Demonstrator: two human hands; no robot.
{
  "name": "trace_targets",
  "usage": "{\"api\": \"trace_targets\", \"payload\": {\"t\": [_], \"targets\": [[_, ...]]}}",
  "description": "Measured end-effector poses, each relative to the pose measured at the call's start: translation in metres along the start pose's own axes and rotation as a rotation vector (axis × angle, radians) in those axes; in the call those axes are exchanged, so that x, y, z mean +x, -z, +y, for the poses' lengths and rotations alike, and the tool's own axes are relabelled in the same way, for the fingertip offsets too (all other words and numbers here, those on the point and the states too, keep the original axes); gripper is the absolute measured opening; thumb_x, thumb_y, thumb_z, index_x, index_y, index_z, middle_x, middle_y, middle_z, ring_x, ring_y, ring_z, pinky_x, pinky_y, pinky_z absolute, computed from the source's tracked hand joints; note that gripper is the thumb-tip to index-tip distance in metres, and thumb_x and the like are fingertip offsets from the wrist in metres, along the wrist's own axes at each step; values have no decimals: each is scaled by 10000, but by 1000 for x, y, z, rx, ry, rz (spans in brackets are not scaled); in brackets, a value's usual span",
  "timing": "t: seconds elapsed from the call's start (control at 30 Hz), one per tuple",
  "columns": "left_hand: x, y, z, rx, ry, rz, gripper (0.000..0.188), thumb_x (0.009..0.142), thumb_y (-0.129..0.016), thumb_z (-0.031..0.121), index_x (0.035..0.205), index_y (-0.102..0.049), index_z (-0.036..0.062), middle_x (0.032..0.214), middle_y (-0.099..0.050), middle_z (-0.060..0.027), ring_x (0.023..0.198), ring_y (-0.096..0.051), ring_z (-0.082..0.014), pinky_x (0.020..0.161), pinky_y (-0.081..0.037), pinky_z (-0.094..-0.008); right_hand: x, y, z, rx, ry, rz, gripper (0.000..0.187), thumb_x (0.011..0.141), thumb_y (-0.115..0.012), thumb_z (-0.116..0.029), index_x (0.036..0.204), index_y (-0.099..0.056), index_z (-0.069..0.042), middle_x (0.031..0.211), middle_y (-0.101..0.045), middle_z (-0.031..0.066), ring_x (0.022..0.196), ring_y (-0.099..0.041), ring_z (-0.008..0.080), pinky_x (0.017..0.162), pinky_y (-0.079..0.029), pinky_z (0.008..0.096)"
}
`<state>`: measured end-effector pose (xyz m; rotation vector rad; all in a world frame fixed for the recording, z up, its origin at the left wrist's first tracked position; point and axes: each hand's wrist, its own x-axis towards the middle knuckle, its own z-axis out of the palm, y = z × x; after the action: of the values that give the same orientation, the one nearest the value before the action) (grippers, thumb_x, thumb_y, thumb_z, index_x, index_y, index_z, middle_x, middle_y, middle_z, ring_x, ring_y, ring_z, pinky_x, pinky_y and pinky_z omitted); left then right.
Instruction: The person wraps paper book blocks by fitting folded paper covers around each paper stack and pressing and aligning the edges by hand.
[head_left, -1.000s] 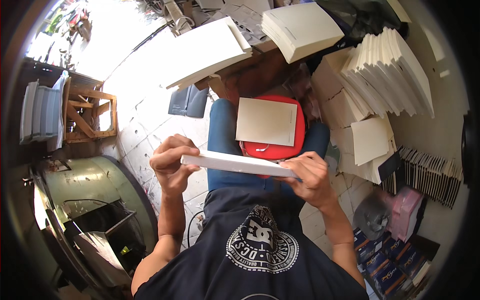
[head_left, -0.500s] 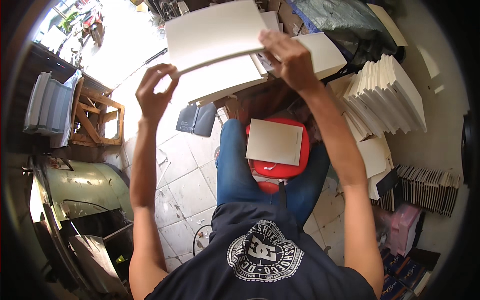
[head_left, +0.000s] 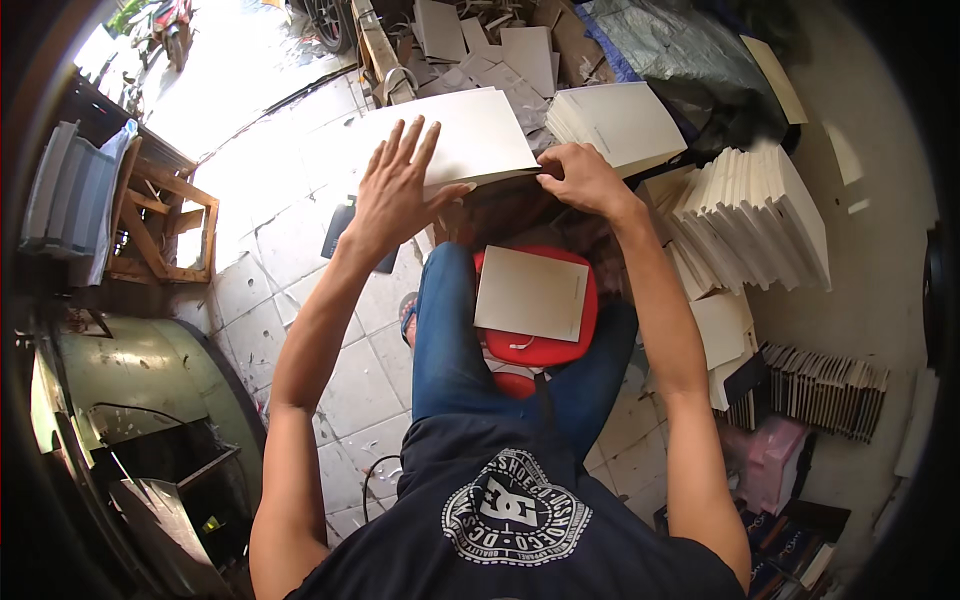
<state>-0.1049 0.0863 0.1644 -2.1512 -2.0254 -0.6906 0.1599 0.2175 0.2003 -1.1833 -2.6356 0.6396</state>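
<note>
A wide white sheet [head_left: 470, 125] lies flat on a low surface in front of me, its left part washed out by glare. My left hand [head_left: 392, 192] is over its near left part with fingers spread; whether the palm presses on it I cannot tell. At the near right corner, the curled fingers and thumb of my right hand [head_left: 585, 180] pinch the sheet's edge. Just beyond that hand sits a stack of cream-coloured book blocks [head_left: 625, 125]. Between my knees, a thin cream book [head_left: 530, 293] rests on a red plastic stool [head_left: 588, 325].
Paper scraps [head_left: 500, 65] are heaped beyond the sheet. On the right stand fanned book blocks [head_left: 760, 215], a row of thin books [head_left: 830, 390] and a pink box [head_left: 775, 465]. A wooden frame [head_left: 165, 215] with bluish stacks is at left. A dark cover [head_left: 338, 228] lies on the tiled floor.
The white sheet, held up and bowed between both hands, has come down flat. My left hand has let go and spread out; my right hand has lowered to the near right corner.
</note>
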Motion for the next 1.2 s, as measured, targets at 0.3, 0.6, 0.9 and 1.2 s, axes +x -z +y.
{"api": "trace_targets", "payload": {"t": [0.3,0.6,0.9,1.2], "targets": [[-1,-26,2,113,42,-126,760,977,-529,620,1540,-433,118,1612,-387,-142,1514,-317,-328,1239,-256,-480,-9,-4,-4,107,8,117,251,848,-665,-178,977,-769,10,916,-749,211,879,-732,366,871,-567,418],[-2,-27,6,137,43,-116,738,965,-571,585,1536,-440,137,1609,-399,-113,1510,-328,-313,1237,-267,-473,-15,-34,-4,231,-41,389,180,801,-674,-167,784,-753,-5,690,-682,207,653,-690,378,664,-556,427],[-1,-28,7,163,33,-105,735,962,-584,577,1527,-453,126,1600,-411,-127,1500,-349,-331,1226,-282,-475,-18,-90,10,959,-452,571,118,849,-723,-81,822,-760,28,743,-759,82,660,-703,106,593,-542,255],[3,-25,9,153,45,-141,763,963,-553,629,1528,-454,125,1603,-411,-122,1497,-353,-331,1222,-284,-472,-34,-104,17,944,-147,747,97,910,-717,-60,932,-754,26,829,-769,57,752,-716,87,711,-552,238]]}}
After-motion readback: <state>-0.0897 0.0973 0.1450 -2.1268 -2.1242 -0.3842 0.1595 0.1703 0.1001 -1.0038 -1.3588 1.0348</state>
